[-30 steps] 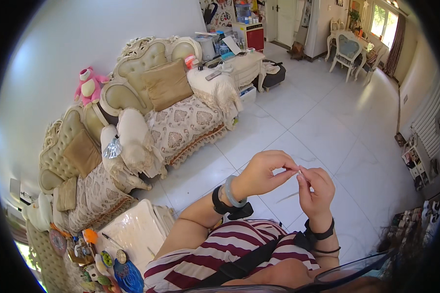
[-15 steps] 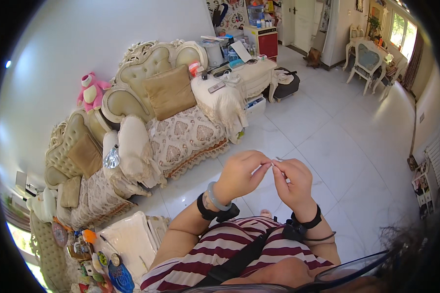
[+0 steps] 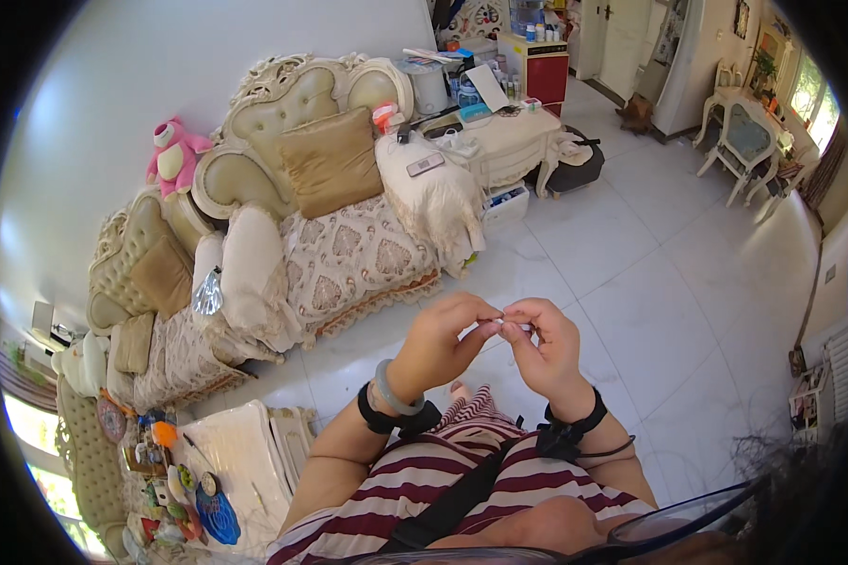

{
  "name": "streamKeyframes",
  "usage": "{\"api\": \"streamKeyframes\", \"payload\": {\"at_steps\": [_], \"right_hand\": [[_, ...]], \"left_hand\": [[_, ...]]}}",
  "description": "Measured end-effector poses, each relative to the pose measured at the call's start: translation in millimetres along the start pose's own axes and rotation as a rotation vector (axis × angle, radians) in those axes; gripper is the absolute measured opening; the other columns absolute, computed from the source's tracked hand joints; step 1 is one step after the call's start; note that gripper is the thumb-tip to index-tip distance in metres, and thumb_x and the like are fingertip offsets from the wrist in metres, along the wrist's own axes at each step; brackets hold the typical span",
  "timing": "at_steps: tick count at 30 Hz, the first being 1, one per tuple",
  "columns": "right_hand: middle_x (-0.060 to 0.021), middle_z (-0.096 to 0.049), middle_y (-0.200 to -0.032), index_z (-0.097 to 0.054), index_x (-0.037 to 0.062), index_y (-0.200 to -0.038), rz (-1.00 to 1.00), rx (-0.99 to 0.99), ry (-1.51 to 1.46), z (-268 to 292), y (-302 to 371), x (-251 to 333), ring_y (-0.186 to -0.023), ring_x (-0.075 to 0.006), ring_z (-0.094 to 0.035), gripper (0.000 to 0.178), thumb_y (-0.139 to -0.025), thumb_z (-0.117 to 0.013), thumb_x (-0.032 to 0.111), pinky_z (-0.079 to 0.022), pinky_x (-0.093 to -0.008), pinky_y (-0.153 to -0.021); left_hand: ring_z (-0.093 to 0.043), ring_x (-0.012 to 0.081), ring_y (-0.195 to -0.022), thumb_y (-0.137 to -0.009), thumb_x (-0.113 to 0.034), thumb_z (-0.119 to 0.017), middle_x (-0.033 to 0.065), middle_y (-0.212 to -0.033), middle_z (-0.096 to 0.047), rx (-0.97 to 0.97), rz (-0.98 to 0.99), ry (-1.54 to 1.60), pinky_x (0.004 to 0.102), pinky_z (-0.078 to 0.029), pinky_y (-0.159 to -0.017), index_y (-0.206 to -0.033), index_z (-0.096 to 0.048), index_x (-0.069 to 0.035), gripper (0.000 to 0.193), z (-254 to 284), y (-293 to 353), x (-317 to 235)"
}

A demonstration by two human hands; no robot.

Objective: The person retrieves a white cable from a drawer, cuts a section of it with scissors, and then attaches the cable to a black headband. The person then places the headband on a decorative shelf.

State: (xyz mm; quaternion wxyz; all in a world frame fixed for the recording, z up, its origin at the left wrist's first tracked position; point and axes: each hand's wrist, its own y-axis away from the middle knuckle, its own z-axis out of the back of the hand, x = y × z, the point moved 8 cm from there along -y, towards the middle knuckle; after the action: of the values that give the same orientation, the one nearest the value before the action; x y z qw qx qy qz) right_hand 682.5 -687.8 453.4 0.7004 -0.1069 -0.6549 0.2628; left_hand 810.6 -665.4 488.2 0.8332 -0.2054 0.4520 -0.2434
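Both hands meet in front of my body, fingertips against fingertips. My left hand (image 3: 445, 341), with a pale bangle (image 3: 396, 391) and a black strap at the wrist, pinches with thumb and forefinger. Touching it, my right hand (image 3: 546, 347) pinches too, a black strap (image 3: 579, 421) around its wrist. Between the fingertips shows a tiny whitish thing (image 3: 502, 321), too small and covered to name.
A carved sofa (image 3: 349, 254) with a gold cushion (image 3: 333, 162) stands ahead to the left. A covered table (image 3: 245, 452) bearing small items is at lower left. Pale floor tiles (image 3: 622, 273) stretch to the right, toward a chair (image 3: 744, 137) and a white rack (image 3: 810, 400).
My hands have come slightly left and stay pressed together at the fingertips. My right fingers are more curled. The view has shifted a little, and striped cloth now shows below the hands.
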Motion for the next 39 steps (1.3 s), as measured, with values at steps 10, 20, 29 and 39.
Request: {"api": "streamKeyframes", "payload": {"at_steps": [10, 20, 29, 39], "right_hand": [[-0.0106, -0.062, -0.072, -0.063, 0.0027, -0.086, 0.272, 0.138, 0.409, 1, -68, 4, -0.062, -0.0257, -0.058, 0.012, -0.074, -0.063, 0.003, -0.045, -0.0311, -0.055], [-0.0092, -0.059, -0.068, -0.061, 0.0036, -0.080, 0.312, 0.090, 0.455, 6, -117, -24, -0.058, -0.0261, -0.055, 0.010, -0.071, -0.063, 0.001, -0.043, -0.0329, -0.053], [-0.0102, -0.056, -0.069, -0.056, 0.0029, -0.077, 0.478, 0.095, 0.514, 20, -182, -64, -0.060, -0.0281, -0.053, 0.014, -0.067, -0.065, 0.001, -0.042, -0.0356, -0.053], [-0.0118, -0.053, -0.068, -0.055, 0.0034, -0.077, 0.332, 0.312, 0.311, 53, -270, -121, -0.062, -0.0320, -0.050, 0.011, -0.070, -0.064, 0.005, -0.040, -0.0388, -0.055]], "left_hand": [[-0.056, 0.0248, -0.071, -0.074, -0.003, -0.067, 0.0085, -0.077, -0.059, 0.118, -0.192, 0.137, 0.0310, -0.044, -0.064, -0.080, -0.061, -0.003, 0.009, 1, -57, 53], [-0.054, 0.0244, -0.064, -0.075, -0.010, -0.068, 0.0075, -0.071, -0.057, 0.131, -0.140, 0.259, 0.0316, -0.042, -0.056, -0.076, -0.058, -0.003, 0.012, -8, -108, 102], [-0.051, 0.0279, -0.069, -0.075, -0.006, -0.064, 0.0093, -0.078, -0.051, 0.089, -0.155, 0.015, 0.0339, -0.041, -0.061, -0.080, -0.054, -0.005, 0.012, -15, -171, 135], [-0.049, 0.0306, -0.074, -0.076, -0.005, -0.056, 0.0102, -0.077, -0.049, 0.184, -0.219, -0.121, 0.0377, -0.040, -0.064, -0.084, -0.051, -0.004, 0.009, -46, -249, 170]]}}
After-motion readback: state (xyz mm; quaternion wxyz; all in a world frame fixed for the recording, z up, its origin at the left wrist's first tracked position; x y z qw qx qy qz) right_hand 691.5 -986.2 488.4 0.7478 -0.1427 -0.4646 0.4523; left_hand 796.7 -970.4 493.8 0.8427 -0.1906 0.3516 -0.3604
